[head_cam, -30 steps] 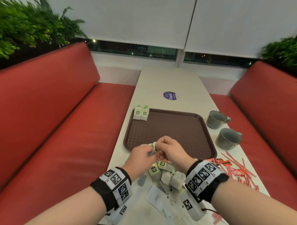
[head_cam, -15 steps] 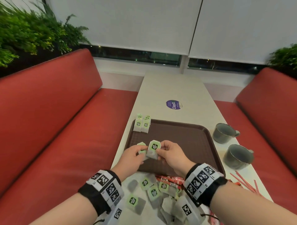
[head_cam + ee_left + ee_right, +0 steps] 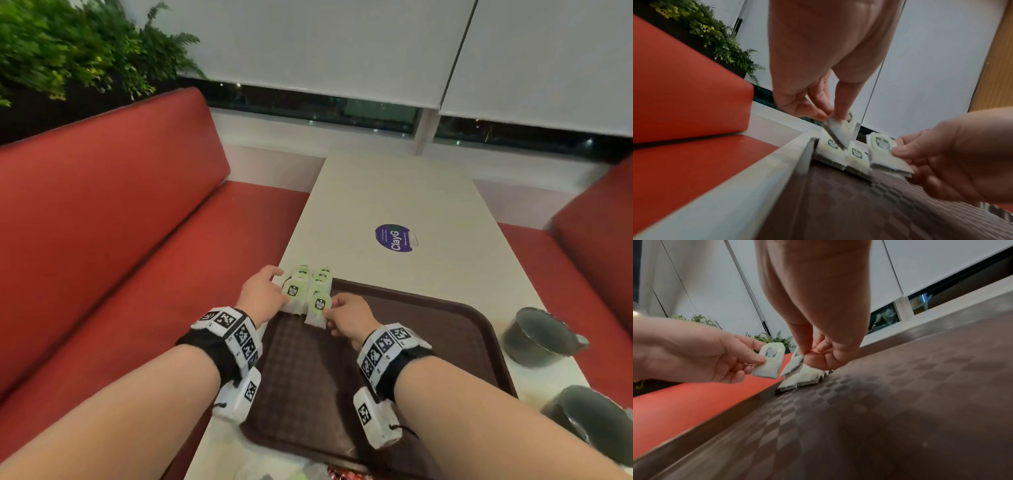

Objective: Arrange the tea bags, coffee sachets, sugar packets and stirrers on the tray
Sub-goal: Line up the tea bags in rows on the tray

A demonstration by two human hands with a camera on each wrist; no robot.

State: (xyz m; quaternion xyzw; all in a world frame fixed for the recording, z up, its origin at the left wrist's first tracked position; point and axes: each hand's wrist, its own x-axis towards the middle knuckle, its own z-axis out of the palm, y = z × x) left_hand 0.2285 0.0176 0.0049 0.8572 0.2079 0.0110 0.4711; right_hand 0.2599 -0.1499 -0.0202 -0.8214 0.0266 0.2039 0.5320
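A brown tray [image 3: 428,346] lies on the pale table. Two short rows of green-labelled tea bags [image 3: 313,274] sit in its far left corner, also seen as tea bags [image 3: 833,151] in the left wrist view. My left hand [image 3: 279,291] pinches one tea bag [image 3: 293,294] just above the left row; thumb and finger grip that tea bag [image 3: 842,128] by its side. My right hand [image 3: 330,311] pinches another tea bag [image 3: 318,308] at the near end of the right row, and this tea bag [image 3: 795,361] hangs tilted over the stack.
Two grey mugs [image 3: 537,337] [image 3: 589,421] stand right of the tray. A purple sticker [image 3: 394,237] marks the table beyond it. Loose packets [image 3: 308,474] show at the bottom edge. Red benches [image 3: 120,240] flank the table.
Both hands have moved forward from the loose pile at the near table edge to the tray's far left corner, each carrying a tea bag. The view has tilted with them.
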